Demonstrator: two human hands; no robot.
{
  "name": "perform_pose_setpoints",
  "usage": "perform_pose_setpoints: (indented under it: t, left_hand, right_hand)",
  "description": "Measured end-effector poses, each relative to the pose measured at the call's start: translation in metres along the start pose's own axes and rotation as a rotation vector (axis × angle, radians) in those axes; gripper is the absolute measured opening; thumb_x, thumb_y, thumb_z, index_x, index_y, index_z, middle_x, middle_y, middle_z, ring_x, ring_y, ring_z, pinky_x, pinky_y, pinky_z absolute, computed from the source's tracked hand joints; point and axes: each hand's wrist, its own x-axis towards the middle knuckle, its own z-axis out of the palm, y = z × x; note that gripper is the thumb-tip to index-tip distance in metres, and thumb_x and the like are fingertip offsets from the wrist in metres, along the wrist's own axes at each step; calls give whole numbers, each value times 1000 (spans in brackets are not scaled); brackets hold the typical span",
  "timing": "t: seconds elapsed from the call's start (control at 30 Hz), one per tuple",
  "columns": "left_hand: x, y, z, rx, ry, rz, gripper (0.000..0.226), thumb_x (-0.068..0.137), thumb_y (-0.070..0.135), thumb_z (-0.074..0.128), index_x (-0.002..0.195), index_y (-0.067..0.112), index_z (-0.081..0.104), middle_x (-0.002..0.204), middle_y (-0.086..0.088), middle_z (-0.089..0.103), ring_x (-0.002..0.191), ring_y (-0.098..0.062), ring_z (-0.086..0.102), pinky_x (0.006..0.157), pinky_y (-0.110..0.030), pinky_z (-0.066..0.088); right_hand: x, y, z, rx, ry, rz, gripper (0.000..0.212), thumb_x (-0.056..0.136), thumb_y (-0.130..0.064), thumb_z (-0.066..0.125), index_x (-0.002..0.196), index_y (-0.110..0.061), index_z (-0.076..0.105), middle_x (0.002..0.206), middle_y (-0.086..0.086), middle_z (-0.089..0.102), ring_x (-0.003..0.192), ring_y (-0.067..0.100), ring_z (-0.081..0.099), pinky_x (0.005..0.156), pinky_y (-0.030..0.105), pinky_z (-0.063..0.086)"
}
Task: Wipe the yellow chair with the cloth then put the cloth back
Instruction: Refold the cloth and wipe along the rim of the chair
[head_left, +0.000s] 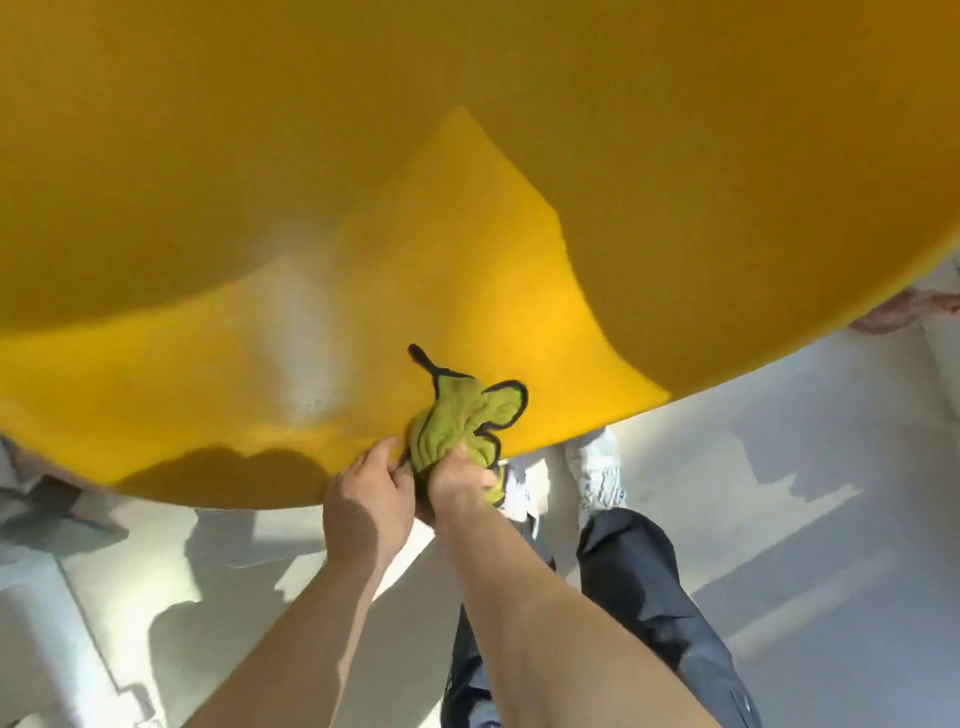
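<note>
The yellow chair (467, 208) fills the upper half of the view, a large rounded shell with a sunlit seat and a pale streak on its left part. A bunched green cloth (462, 421) with dark edging lies on the seat's front edge. My right hand (460, 475) grips the cloth's lower end and presses it against the chair. My left hand (371, 493) is right beside it, fingers curled at the cloth's bottom corner and touching it.
Below the chair is a pale floor (779, 493) with sun patches and shadows. My legs in dark trousers (649, 597) and white shoes (595, 467) stand under the chair's front edge. A grey object (47, 514) sits at the left edge.
</note>
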Motion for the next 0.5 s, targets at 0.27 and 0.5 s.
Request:
perform_pose_setpoints:
  t: [0.27,0.5]
  left_hand:
    - [-20,-57,-115,-821,182,-602,54,85,59,62,111,11,63,106,-7,67,104,-31,62,89,-34,45]
    - [-97,-39,-185,-1364,99,-472,47,79,60,72,107,22,71,104,-3,77,97,-22,73,85,-38,56]
  right_hand:
    - [-89,27,61,-745,-408,-96,47,93,-50,46,132,-23,49,96,5,65,49,17,63,48,23,51]
    - [-222,-15,19,-1179,-455,-384,40,94,-34,65,125,-31,40,118,15,67,84,29,70,77,52,62]
